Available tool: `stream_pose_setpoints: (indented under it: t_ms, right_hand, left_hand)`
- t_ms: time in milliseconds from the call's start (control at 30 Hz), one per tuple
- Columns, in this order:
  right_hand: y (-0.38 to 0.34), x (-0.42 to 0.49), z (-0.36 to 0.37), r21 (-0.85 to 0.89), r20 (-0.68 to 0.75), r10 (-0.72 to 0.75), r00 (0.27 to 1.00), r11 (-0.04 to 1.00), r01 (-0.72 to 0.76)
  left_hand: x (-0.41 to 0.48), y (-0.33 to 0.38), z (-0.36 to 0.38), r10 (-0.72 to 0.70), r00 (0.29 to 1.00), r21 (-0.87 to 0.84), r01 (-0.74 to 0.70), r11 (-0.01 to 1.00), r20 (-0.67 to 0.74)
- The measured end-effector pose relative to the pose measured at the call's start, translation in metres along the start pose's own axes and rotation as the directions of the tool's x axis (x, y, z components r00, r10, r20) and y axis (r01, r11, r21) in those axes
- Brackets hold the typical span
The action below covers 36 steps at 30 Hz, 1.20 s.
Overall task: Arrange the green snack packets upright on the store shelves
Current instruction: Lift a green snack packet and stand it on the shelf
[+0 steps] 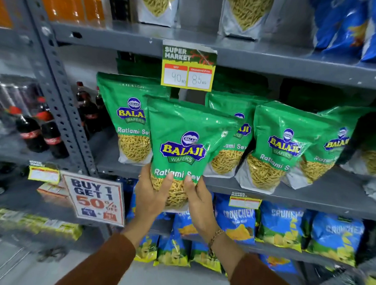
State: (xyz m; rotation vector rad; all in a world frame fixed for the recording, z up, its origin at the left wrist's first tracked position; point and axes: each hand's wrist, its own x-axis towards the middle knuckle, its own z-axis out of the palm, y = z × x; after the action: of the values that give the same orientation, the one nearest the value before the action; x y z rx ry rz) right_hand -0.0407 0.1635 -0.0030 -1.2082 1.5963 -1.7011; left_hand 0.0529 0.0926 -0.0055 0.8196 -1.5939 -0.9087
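I hold one green Balaji snack packet [182, 142] upright in front of the middle grey shelf [310, 192]. My left hand [151, 195] grips its lower left corner and my right hand [199, 201] grips its lower right, thumbs on the front. Behind it, several more green packets stand on that shelf: one at the left [123, 112], one partly hidden behind the held packet [228, 148], one leaning at the right [276, 144] and another further right [332, 145].
A price tag [188, 66] hangs from the shelf above. Cola bottles [41, 132] stand left of the perforated upright post [62, 105]. A promo sign [94, 198] hangs at lower left. Blue chip packets [287, 226] fill the lower shelves.
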Motion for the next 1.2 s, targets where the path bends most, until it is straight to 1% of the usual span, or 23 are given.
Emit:
stream_pose_setpoints:
  t_ms: [67, 100, 167, 267, 333, 400, 467, 500, 567, 633, 733, 800, 867, 967, 1067, 1200]
  right_hand:
    - [-0.026, -0.007, 0.0, -0.036, -0.007, -0.078, 0.997, 0.996, 0.078]
    - [-0.041, -0.006, 0.001, -0.07, -0.017, -0.148, 0.989, 0.987, 0.146]
    - [-0.074, -0.001, 0.004, -0.154, -0.039, -0.312, 0.949, 0.941, 0.303]
    - [-0.131, 0.015, 0.013, -0.274, -0.147, -0.532, 0.834, 0.832, 0.483]
    - [-0.171, 0.031, 0.018, -0.301, -0.215, -0.634, 0.743, 0.766, 0.568]
    - [-0.209, 0.052, 0.023, -0.33, -0.249, -0.704, 0.666, 0.708, 0.625]
    - [-0.244, 0.075, 0.027, -0.362, -0.251, -0.74, 0.624, 0.669, 0.649]
    - [-0.259, 0.088, 0.029, -0.374, -0.234, -0.749, 0.62, 0.658, 0.654]
    - [-0.283, 0.112, 0.032, -0.388, -0.179, -0.747, 0.64, 0.652, 0.652]
    - [-0.296, 0.141, 0.037, -0.375, -0.125, -0.712, 0.691, 0.678, 0.632]
    - [-0.3, 0.187, 0.05, -0.282, -0.086, -0.606, 0.791, 0.776, 0.564]
    - [-0.298, 0.215, 0.059, -0.215, -0.086, -0.513, 0.854, 0.846, 0.487]
    - [-0.292, 0.239, 0.066, -0.192, -0.069, -0.42, 0.905, 0.896, 0.401]
    - [-0.284, 0.264, 0.075, -0.206, -0.019, -0.368, 0.93, 0.911, 0.356]
    - [-0.28, 0.275, 0.08, -0.174, 0.041, -0.336, 0.941, 0.925, 0.338]
    - [-0.277, 0.278, 0.08, -0.168, 0.043, -0.305, 0.952, 0.937, 0.307]
  left_hand:
    - [-0.001, 0.025, -0.011, 0.064, 0.995, -0.045, -0.068, 0.997, -0.081]
    - [0.002, 0.042, -0.016, 0.101, 0.987, -0.078, -0.111, 0.991, -0.122]
    - [0.013, 0.078, -0.027, 0.168, 0.968, -0.126, -0.193, 0.973, -0.186]
    - [0.042, 0.14, -0.044, 0.285, 0.93, -0.116, -0.318, 0.941, -0.233]
    - [0.068, 0.175, -0.054, 0.353, 0.907, -0.106, -0.384, 0.917, -0.231]
    - [0.097, 0.206, -0.064, 0.391, 0.89, -0.103, -0.423, 0.9, -0.233]
    - [0.129, 0.229, -0.071, 0.41, 0.882, -0.113, -0.444, 0.889, -0.232]
    - [0.145, 0.24, -0.074, 0.41, 0.882, -0.119, -0.444, 0.888, -0.232]
    - [0.18, 0.251, -0.076, 0.389, 0.895, -0.127, -0.421, 0.898, -0.219]
    - [0.213, 0.254, -0.077, 0.359, 0.912, -0.128, -0.387, 0.913, -0.197]
    - [0.261, 0.243, -0.075, 0.324, 0.937, -0.084, -0.337, 0.938, -0.133]
    - [0.286, 0.232, -0.072, 0.265, 0.962, -0.053, -0.268, 0.962, -0.059]
    - [0.303, 0.221, -0.069, 0.216, 0.976, -0.034, -0.217, 0.976, -0.017]
    - [0.319, 0.208, -0.069, 0.184, 0.983, 0.002, -0.185, 0.983, 0.019]
    - [0.337, 0.197, -0.069, 0.138, 0.987, 0.035, -0.142, 0.989, 0.085]
    - [0.341, 0.189, -0.069, 0.148, 0.979, 0.022, -0.152, 0.988, 0.138]
